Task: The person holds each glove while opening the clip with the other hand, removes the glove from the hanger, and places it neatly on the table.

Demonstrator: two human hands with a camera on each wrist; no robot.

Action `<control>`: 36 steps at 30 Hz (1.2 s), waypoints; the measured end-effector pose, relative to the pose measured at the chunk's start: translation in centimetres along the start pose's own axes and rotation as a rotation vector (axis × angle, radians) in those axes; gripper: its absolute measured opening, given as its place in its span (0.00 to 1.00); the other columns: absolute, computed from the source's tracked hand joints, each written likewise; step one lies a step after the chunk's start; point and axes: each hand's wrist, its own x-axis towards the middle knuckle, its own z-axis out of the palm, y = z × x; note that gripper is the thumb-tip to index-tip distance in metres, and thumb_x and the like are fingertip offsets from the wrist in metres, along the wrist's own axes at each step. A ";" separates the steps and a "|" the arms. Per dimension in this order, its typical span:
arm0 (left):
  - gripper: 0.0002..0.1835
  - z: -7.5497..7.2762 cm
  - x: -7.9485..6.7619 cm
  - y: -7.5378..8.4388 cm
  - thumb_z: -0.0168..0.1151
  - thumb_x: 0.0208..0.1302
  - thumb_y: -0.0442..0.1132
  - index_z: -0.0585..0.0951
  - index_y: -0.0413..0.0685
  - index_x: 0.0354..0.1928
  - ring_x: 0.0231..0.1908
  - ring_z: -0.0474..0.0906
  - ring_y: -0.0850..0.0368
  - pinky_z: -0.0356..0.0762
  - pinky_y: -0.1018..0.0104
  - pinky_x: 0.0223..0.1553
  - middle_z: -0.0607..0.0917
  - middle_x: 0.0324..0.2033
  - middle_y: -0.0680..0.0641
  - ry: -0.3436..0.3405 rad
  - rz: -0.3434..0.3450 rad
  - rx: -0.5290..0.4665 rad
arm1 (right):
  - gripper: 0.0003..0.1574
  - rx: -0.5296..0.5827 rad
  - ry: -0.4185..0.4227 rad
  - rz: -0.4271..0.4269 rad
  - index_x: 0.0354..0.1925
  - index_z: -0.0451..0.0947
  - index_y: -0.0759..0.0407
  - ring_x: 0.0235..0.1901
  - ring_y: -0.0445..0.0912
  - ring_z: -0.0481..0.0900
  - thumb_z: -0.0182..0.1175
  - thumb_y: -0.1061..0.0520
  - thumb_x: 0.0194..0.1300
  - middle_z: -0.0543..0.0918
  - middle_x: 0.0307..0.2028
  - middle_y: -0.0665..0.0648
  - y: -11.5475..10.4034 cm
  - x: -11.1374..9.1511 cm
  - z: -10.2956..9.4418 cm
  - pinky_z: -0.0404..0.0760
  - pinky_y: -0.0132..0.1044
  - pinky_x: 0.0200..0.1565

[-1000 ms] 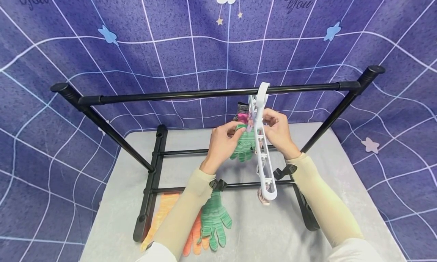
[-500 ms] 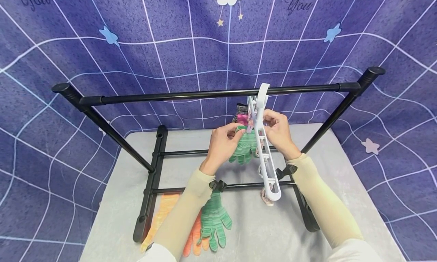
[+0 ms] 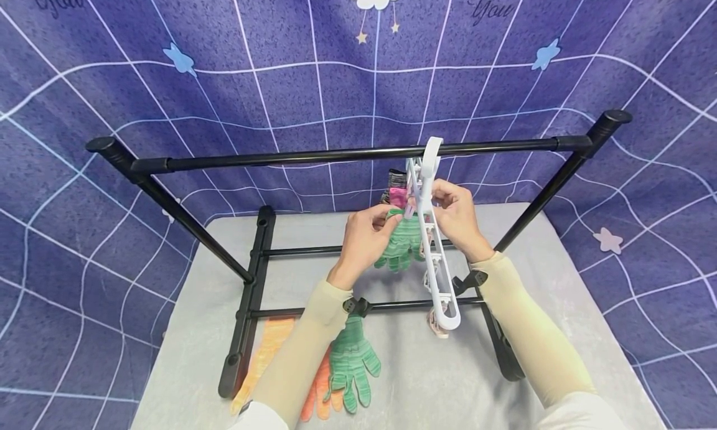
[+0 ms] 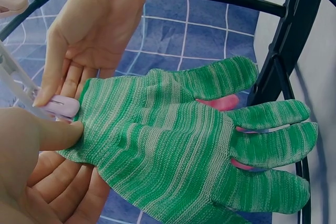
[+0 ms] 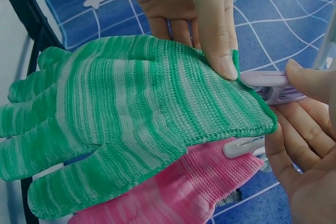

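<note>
My left hand pinches the cuff of a green-and-white striped knit glove, thumb on top and fingers beneath. The glove's fingers point away from the clip hanger. My right hand pinches the tail of a lilac clothespin, whose tip is right at the cuff's edge. Below the green glove, in the right wrist view, a pink glove hangs by its cuff from a pale clip. The white hanger hooks over the rack's black top bar.
A dark grey knit piece hangs behind the pink glove. On the grey table lie a second green glove, an orange-red glove and a light orange one, partly under my left forearm. The rack's lower bars cross the table.
The near end of the hanger has swung slightly right. The green glove's cuff has shifted a little down in my left hand; both hands have stayed nearly in place.
</note>
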 end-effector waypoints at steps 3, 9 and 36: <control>0.13 0.0 -0.2 -0.1 0.70 0.74 0.43 0.91 0.46 0.55 0.35 0.89 0.57 0.87 0.60 0.44 0.92 0.36 0.47 0.002 0.000 0.004 | 0.18 0.004 -0.003 -0.004 0.32 0.86 0.57 0.32 0.42 0.86 0.70 0.79 0.57 0.90 0.29 0.52 0.0 0.0 0.0 0.84 0.34 0.44; 0.13 0.1 -0.5 -0.5 0.70 0.75 0.43 0.91 0.47 0.54 0.36 0.88 0.57 0.87 0.59 0.44 0.92 0.37 0.47 0.001 -0.005 0.005 | 0.18 0.008 0.003 -0.003 0.32 0.86 0.58 0.32 0.41 0.87 0.69 0.80 0.57 0.91 0.30 0.51 0.0 -0.1 0.0 0.84 0.34 0.45; 0.13 0.0 -1.9 -1.5 0.71 0.74 0.42 0.91 0.46 0.54 0.35 0.88 0.58 0.88 0.61 0.43 0.92 0.37 0.47 0.037 -0.049 -0.041 | 0.13 0.055 -0.002 0.040 0.33 0.85 0.60 0.33 0.43 0.88 0.72 0.76 0.57 0.91 0.30 0.57 0.3 -0.1 -0.2 0.85 0.34 0.44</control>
